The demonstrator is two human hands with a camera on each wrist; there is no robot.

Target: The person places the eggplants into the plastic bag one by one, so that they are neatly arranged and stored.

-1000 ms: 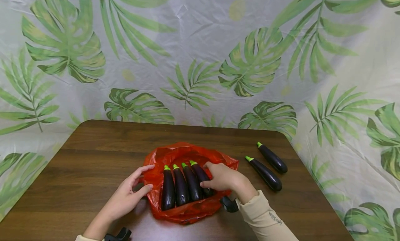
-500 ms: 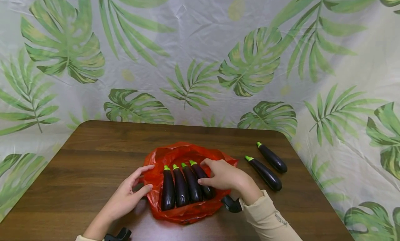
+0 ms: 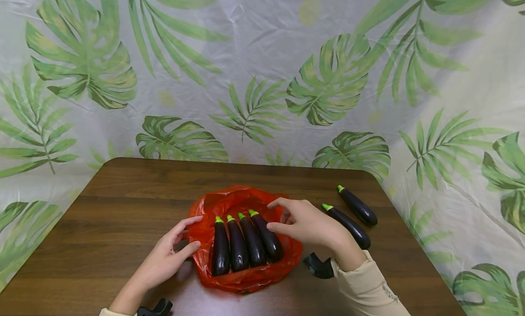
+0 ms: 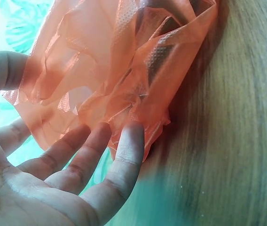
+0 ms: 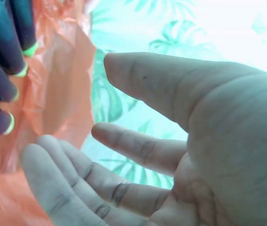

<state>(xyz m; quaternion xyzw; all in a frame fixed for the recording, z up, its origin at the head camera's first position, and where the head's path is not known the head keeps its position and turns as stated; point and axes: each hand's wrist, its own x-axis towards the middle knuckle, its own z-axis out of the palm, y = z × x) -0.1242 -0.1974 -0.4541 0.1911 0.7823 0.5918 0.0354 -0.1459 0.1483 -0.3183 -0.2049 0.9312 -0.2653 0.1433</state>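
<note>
A red plastic bag [image 3: 246, 286] lies spread open at the middle of the table, several dark purple eggplants [image 3: 238, 250] with green stem ends side by side in it. My left hand [image 3: 164, 257] touches the bag's left side, its thumb and fingers spread apart. In the left wrist view its fingertips [image 4: 131, 136] rest against the thin plastic. Over the bag's right side is my right hand [image 3: 307, 222], thumb and fingers apart with nothing between them. In the right wrist view its palm faces the camera, and the eggplants [image 5: 2, 47] show at upper left.
Two more eggplants lie on the table right of the bag, a near one [image 3: 348, 227] partly behind my right wrist and a far one [image 3: 357, 206]. The wooden table [image 3: 123, 206] ends at a leaf-patterned cloth [image 3: 262, 70] hanging behind it.
My right hand has lifted off the rightmost eggplant in the bag and moved right and up, uncovering that eggplant. The left hand has stayed in place at the bag.
</note>
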